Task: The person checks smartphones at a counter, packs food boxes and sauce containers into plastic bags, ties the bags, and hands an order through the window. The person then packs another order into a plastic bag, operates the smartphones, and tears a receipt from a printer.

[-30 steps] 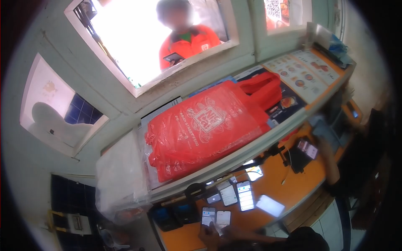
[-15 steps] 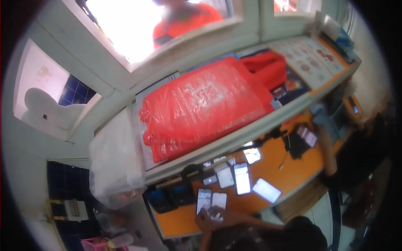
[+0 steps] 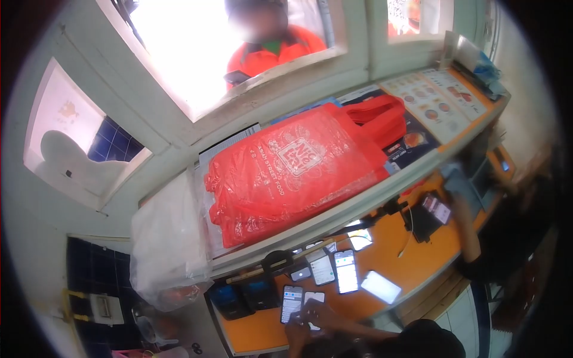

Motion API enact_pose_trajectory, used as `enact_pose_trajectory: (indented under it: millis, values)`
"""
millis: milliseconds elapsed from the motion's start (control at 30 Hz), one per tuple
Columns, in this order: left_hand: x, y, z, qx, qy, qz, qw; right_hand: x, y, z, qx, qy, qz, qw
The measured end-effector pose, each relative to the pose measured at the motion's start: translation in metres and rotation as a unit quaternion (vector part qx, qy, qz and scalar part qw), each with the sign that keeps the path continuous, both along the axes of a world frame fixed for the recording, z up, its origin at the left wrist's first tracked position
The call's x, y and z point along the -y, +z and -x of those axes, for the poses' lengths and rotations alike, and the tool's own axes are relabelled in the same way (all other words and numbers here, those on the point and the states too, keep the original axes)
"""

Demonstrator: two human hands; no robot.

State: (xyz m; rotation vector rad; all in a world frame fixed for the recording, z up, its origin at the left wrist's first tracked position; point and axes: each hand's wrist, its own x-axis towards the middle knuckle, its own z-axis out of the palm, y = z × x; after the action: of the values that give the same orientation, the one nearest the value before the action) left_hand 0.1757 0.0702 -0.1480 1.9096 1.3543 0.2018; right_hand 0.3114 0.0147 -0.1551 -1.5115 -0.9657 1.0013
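Near six o'clock, left hand and right hand half-hide a phone, grips unclear; likely light, fragile: hold edges.

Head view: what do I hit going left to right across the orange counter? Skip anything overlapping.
Dark devices → leftmost phone → tall bright-screened phone → plain white-screened phone → pinkish-screened phone
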Motion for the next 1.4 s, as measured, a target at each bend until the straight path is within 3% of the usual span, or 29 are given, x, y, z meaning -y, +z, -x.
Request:
enact_pose_trajectory:
  millis: [33, 167, 233, 267, 333, 467, 567, 633, 667, 733, 767, 833, 867, 967, 1067, 1133, 1233, 1400]
  values:
    - [-0.003, -0.001, 0.001, 0.035, 0.060, -0.021, 0.997, 0.003, -0.005, 0.004, 0.022, -0.006, -0.036, 0.999]
    - [-0.009, 0.008, 0.004, 0.101, 0.076, -0.053, 0.991, 0.009, 0.010, -0.003, 0.040, -0.026, -0.001, 0.999]
    - [0.000, 0.012, 0.005, 0.114, 0.047, -0.003, 0.992, 0.005, 0.009, -0.004, 0.054, -0.062, 0.091, 0.992]
    - [0.006, 0.019, 0.003, 0.113, 0.046, -0.002, 0.993, 0.004, -0.007, -0.001, 0.053, -0.063, 0.091, 0.992]
    - [0.017, 0.033, -0.001, 0.074, 0.003, -0.057, 0.996, -0.002, -0.043, 0.003, 0.024, -0.170, 0.071, 0.983]
    - [0.024, 0.029, 0.012, 0.060, 0.010, -0.087, 0.994, -0.005, 0.018, -0.019, 0.031, -0.186, 0.076, 0.979]
    - [0.014, 0.029, 0.014, 0.131, 0.064, -0.065, 0.987, -0.008, 0.023, -0.015, -0.047, -0.124, 0.124, 0.983]
    - [0.004, 0.016, 0.013, 0.130, 0.098, -0.181, 0.970, -0.002, 0.008, -0.006, -0.035, -0.011, 0.056, 0.998]
    - [0.000, 0.023, 0.007, 0.128, 0.110, -0.219, 0.961, 0.001, 0.005, -0.003, -0.037, -0.011, 0.058, 0.998]
    - [-0.004, 0.035, 0.001, 0.138, 0.115, -0.201, 0.963, 0.006, 0.001, 0.000, -0.084, 0.092, 0.009, 0.992]
    - [-0.006, 0.037, 0.001, 0.142, 0.117, -0.195, 0.963, 0.009, -0.006, 0.004, -0.084, 0.093, 0.011, 0.992]
    - [-0.007, 0.030, 0.013, 0.022, 0.142, -0.056, 0.988, 0.012, -0.021, 0.010, -0.124, 0.118, -0.020, 0.985]
    - [-0.007, 0.049, -0.007, 0.021, 0.144, -0.055, 0.988, 0.010, -0.017, 0.008, -0.125, 0.119, -0.019, 0.985]
    - [-0.003, 0.068, -0.037, 0.050, 0.134, -0.147, 0.979, 0.010, -0.001, 0.002, -0.161, 0.187, 0.026, 0.969]
    - [-0.002, 0.004, 0.015, 0.214, 0.122, 0.003, 0.969, 0.004, -0.001, -0.001, -0.140, 0.232, 0.073, 0.960]
    - [-0.006, -0.005, 0.027, 0.001, 0.086, 0.033, 0.996, 0.002, -0.006, -0.002, -0.163, 0.257, 0.076, 0.950]
    - [-0.008, 0.015, 0.004, 0.042, 0.146, 0.049, 0.987, -0.003, 0.006, -0.001, -0.170, 0.186, 0.061, 0.966]
    - [-0.016, 0.005, 0.000, 0.030, 0.142, 0.012, 0.989, -0.010, -0.015, -0.009, -0.136, 0.233, 0.091, 0.959]
